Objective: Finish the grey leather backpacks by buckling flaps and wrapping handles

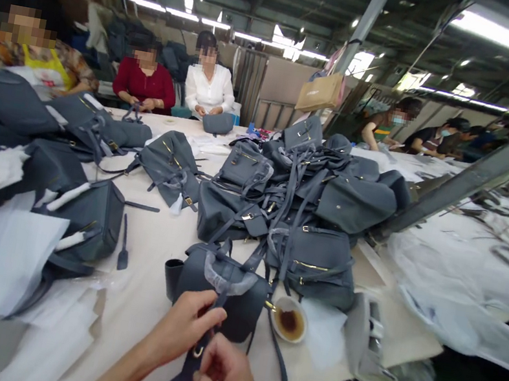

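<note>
A dark grey-blue backpack (pixel 228 284) lies at the table edge in front of me, its top handle wrapped in clear plastic. My left hand (pixel 192 323) is closed, thumb and forefinger pinching the dark strap (pixel 202 341) that runs from the bag toward me. Just below it, my right hand (pixel 228 380) is curled with its fingertips pressed at the same strap, beside a gold metal fitting (pixel 198 352). Its fingers partly hide what they grip. To the right of the bag stands a small bowl of brown liquid (pixel 289 320), close to a gold-tipped piece (pixel 270 305).
Piled backpacks (pixel 355 202) fill the table's middle, and more bags (pixel 86 220) lie at left near white paper sheets (pixel 0 264). A grey tape dispenser (pixel 364 335) sits at right. A slanting metal post (pixel 484 172) rises beyond it. Several people work across the table.
</note>
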Demonstrator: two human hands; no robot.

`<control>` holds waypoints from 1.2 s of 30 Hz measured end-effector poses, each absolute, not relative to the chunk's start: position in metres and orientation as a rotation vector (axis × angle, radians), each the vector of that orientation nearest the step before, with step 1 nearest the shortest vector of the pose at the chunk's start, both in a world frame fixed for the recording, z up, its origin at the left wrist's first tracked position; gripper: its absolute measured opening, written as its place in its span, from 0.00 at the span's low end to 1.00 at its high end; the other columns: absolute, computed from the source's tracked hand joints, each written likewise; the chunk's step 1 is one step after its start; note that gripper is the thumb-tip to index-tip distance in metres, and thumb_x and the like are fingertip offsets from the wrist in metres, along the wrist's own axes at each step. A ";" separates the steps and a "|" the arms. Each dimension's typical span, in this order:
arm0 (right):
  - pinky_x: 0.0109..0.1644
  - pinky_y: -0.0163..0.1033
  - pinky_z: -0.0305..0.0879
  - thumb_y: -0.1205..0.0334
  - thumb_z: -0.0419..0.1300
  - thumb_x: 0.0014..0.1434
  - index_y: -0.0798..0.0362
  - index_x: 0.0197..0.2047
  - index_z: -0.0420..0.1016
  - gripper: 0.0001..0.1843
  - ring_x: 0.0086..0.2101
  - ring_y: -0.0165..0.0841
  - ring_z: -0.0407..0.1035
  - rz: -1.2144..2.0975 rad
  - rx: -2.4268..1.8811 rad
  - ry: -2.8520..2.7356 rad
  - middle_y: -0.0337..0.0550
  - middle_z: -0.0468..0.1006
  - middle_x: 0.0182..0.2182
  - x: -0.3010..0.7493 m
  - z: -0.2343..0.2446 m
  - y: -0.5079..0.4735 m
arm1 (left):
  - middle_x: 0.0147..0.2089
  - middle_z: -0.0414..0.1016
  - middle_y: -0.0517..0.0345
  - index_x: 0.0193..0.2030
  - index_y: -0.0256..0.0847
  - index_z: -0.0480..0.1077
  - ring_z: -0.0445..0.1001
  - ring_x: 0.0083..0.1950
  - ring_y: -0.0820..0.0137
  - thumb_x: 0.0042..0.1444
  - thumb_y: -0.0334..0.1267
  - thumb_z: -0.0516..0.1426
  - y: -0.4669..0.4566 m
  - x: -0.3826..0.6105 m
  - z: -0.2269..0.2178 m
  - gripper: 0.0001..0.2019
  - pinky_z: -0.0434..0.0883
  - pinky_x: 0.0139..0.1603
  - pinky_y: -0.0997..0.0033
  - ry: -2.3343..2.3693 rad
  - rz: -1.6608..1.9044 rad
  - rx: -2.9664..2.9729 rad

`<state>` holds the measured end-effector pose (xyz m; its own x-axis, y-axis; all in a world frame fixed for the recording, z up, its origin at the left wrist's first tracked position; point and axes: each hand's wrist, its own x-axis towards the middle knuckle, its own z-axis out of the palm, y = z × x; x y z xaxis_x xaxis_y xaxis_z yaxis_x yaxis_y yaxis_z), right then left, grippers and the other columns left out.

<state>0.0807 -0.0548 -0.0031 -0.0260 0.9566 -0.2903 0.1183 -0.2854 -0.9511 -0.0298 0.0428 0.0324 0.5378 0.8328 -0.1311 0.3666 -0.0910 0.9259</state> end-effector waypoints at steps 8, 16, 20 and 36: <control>0.22 0.29 0.55 0.73 0.57 0.38 0.51 0.22 0.63 0.08 0.17 0.25 0.61 1.577 -1.503 -0.933 0.27 0.64 0.14 0.062 -0.015 -0.050 | 0.19 0.69 0.63 0.26 0.38 0.66 0.66 0.19 0.75 0.52 0.47 0.57 0.050 -0.006 0.010 0.14 0.62 0.22 0.77 1.003 0.609 1.194; 0.26 0.33 0.68 0.55 0.57 0.54 0.54 0.35 0.75 0.12 0.24 0.32 0.75 1.523 -1.724 -1.079 0.41 0.79 0.24 0.151 -0.045 -0.072 | 0.17 0.57 0.73 0.38 0.37 0.69 0.42 0.16 0.85 0.50 0.52 0.63 0.051 -0.033 0.020 0.20 0.42 0.17 0.82 0.836 0.601 0.852; 0.40 0.42 0.69 0.61 0.52 0.59 0.52 0.48 0.74 0.16 0.36 0.40 0.75 0.825 -2.179 -1.073 0.47 0.79 0.32 0.231 -0.086 -0.093 | 0.15 0.51 0.75 0.35 0.37 0.69 0.38 0.17 0.84 0.45 0.57 0.65 0.049 -0.031 0.020 0.24 0.39 0.16 0.81 0.908 0.564 0.832; 0.31 0.40 0.66 0.67 0.57 0.55 0.45 0.59 0.71 0.27 0.31 0.42 0.75 0.231 -2.589 -1.416 0.49 0.80 0.32 0.271 -0.189 -0.065 | 0.15 0.55 0.70 0.32 0.36 0.73 0.42 0.16 0.84 0.36 0.59 0.67 0.058 -0.017 0.011 0.27 0.43 0.15 0.81 1.077 0.552 0.812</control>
